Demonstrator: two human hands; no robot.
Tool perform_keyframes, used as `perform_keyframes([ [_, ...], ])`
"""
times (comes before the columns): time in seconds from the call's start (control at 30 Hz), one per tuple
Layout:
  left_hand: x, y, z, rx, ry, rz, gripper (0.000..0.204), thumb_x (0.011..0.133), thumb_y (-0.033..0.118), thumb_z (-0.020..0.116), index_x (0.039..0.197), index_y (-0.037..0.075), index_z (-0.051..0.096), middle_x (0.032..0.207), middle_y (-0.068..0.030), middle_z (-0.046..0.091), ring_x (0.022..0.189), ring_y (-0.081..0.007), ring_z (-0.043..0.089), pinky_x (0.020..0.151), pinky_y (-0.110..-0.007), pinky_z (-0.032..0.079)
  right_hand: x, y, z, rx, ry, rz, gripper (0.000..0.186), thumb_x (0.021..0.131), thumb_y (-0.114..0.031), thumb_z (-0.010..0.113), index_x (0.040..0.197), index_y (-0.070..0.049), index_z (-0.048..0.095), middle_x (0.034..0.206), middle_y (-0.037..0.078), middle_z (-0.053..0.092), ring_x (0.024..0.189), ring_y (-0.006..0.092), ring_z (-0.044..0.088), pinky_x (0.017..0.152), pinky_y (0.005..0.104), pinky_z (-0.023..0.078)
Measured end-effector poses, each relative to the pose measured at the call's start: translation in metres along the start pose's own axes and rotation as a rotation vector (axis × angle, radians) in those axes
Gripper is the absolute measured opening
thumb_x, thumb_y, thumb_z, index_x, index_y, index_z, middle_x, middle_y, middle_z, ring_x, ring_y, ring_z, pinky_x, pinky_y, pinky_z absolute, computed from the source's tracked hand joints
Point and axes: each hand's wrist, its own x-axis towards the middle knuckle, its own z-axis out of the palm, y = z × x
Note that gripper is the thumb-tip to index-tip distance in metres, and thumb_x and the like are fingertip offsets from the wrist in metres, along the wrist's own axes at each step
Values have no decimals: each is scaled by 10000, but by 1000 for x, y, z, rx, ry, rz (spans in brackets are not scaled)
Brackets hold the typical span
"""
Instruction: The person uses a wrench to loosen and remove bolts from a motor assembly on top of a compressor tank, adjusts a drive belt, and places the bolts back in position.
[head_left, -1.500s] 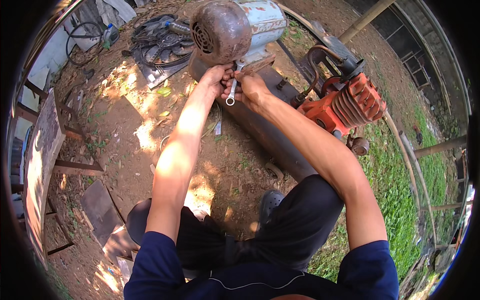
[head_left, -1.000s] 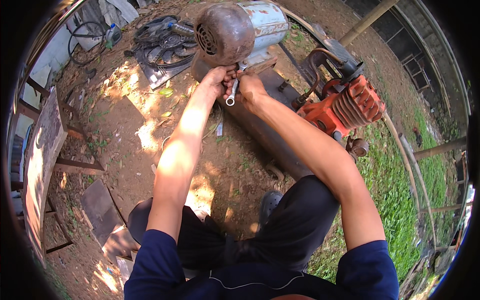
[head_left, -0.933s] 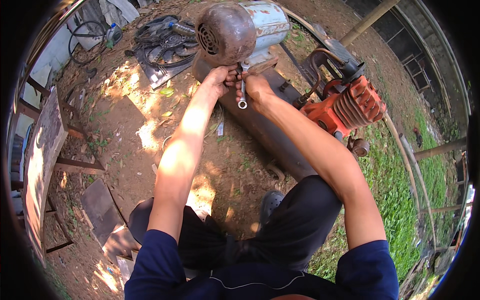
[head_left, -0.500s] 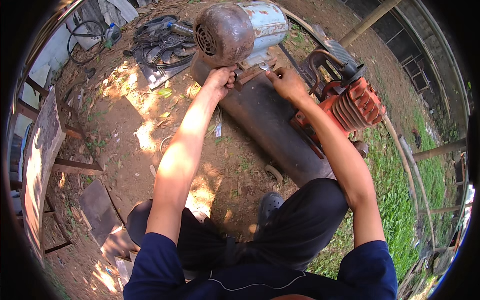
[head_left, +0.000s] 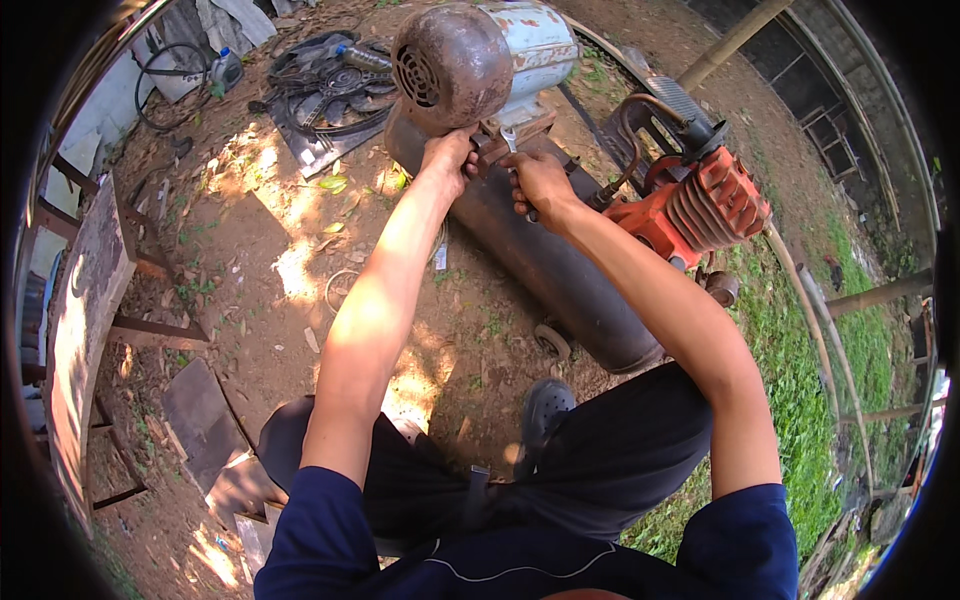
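Observation:
A combination wrench (head_left: 510, 139) stands in my right hand (head_left: 541, 184), whose fingers are wrapped round its shank. Its upper end meets the rusty mounting bracket (head_left: 494, 152) under the electric motor (head_left: 470, 65), and its lower end shows below my fist. At the bracket's left end, my left hand (head_left: 449, 160) is closed with curled fingers beneath the motor's brown fan cover. Whatever those fingers grip is hidden. Motor and bracket sit on top of a dark, cylindrical air tank (head_left: 540, 255). A red, finned compressor pump (head_left: 690, 210) is mounted farther right on the tank.
A small wheel (head_left: 552, 340) is beside the tank near my shoe (head_left: 547, 408). Coiled black hoses and parts (head_left: 325, 95) lie on a sheet at the back left. A wooden bench (head_left: 95, 290) stands left. Bamboo poles (head_left: 800, 290) border the grass at right.
My right hand has moved left and down, swinging the wrench from slanted to nearly upright. My left hand stays at the bracket. The view has shifted slightly.

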Motion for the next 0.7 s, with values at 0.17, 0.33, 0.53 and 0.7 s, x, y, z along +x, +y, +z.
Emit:
perform_keyframes([
  [0.17, 10, -3, 1, -21, -21, -16, 195, 848, 183, 689, 757, 73, 557, 591, 6, 460, 464, -97, 387, 401, -252, 305, 1, 4, 18, 137, 10, -12, 165, 901, -135, 527, 958, 16, 559, 670, 36, 464, 485, 126, 438, 383, 294, 380],
  [0.33, 35, -4, -20, -99, -222, -120, 198, 909, 217, 601, 775, 74, 574, 567, 22, 429, 451, -91, 368, 397, -244, 311, 8, -7, 38, 233, -34, 20, 120, 919, -106, 481, 950, -4, 538, 697, 31, 478, 495, 115, 450, 415, 283, 431],
  [0.53, 22, 12, -20, 112, -334, -147, 233, 951, 224, 511, 776, 85, 577, 493, 74, 398, 341, -48, 321, 257, -198, 228, 22, -8, 56, 571, -73, 19, 176, 963, -81, 344, 899, 6, 483, 730, 96, 563, 532, 182, 537, 519, 365, 570],
  [0.7, 28, 12, -38, -53, -486, -161, 194, 953, 179, 497, 801, 98, 587, 470, 98, 389, 324, -37, 343, 248, -191, 286, 23, -11, 64, 490, -68, -13, 184, 965, -135, 342, 919, -41, 494, 695, 77, 596, 544, 176, 595, 467, 319, 515],
])
